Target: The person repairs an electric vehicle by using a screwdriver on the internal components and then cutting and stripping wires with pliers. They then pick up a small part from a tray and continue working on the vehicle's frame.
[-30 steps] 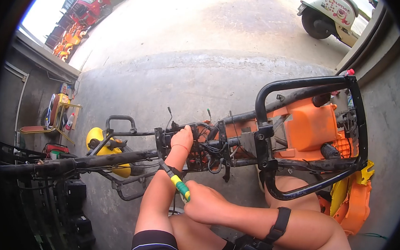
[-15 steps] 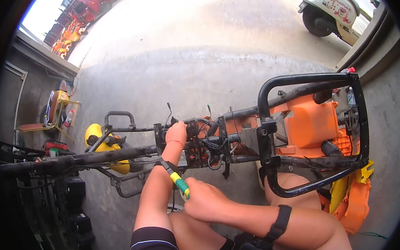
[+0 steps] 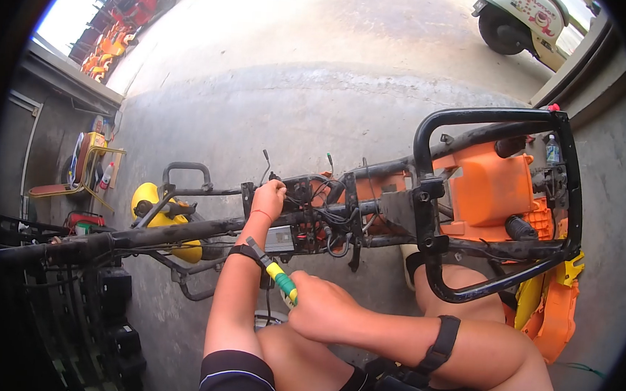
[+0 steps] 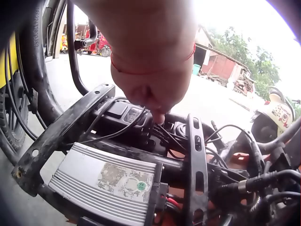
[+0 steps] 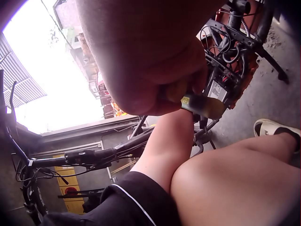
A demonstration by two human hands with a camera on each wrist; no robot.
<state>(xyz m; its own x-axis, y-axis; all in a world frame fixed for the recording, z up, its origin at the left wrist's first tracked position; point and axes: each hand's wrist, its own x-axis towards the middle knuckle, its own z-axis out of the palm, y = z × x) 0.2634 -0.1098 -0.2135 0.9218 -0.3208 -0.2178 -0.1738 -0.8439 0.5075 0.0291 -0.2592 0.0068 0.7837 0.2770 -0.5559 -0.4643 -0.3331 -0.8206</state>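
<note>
A black scooter frame (image 3: 182,228) lies across the view, fitted with wires, brackets and a silver finned controller box (image 4: 106,181). My left hand (image 3: 268,198) reaches over the frame beside this box. In the left wrist view its fingertips are down among black cables (image 4: 169,136), next to a black box (image 4: 121,113); most of the fingers are hidden behind the hand. My right hand (image 3: 320,307) grips a tool with a green and yellow handle (image 3: 280,279), held over the left forearm. The tool's grey end points toward the left wrist.
Orange plastic bodywork (image 3: 491,191) sits within the right end of the frame, near a black tubular loop (image 3: 424,152). Yellow and orange panels (image 3: 553,310) lie at lower right. A chair (image 3: 85,174) stands by the left wall; a cream scooter (image 3: 524,26) is parked outside.
The left hand has shifted left and toward me along the frame, uncovering the silver box. The right hand keeps its hold on the tool, nearly still.
</note>
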